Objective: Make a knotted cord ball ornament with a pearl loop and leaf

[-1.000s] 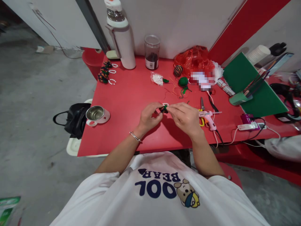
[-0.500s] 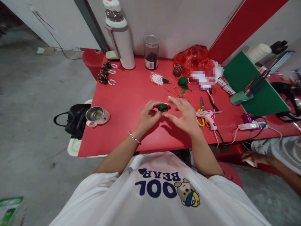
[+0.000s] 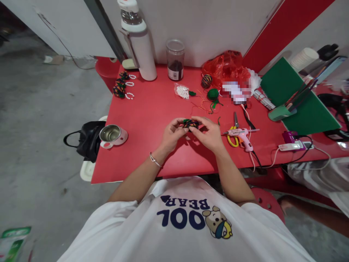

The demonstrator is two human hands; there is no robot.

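Note:
Between my two hands, just above the red table [image 3: 147,109], is a small dark multicoloured yarn piece [image 3: 191,124] with green on its left end. My left hand [image 3: 173,134] grips its left side with thumb and fingers. From the right, my right hand [image 3: 207,134] pinches the same piece. Its underside is hidden by my fingers. To the right of my right hand lie a pink glue gun [image 3: 244,137] and yellow-handled scissors [image 3: 232,140]. Beyond my hands are a green yarn ball [image 3: 213,94], a packet of white beads [image 3: 182,91] and loose threads.
Similar yarn pieces [image 3: 119,87] with white bead loops sit at the back left. A steel-lined mug [image 3: 113,136] stands near the left edge. Along the back are a white flask [image 3: 143,54], a clear jar [image 3: 175,62] and a red plastic bag [image 3: 227,69]. Another person's arm [image 3: 305,207] is at right.
My right hand has moved left and closed onto the yarn piece, which now shows more of its multicoloured side. The other person's hand at right has shifted lower.

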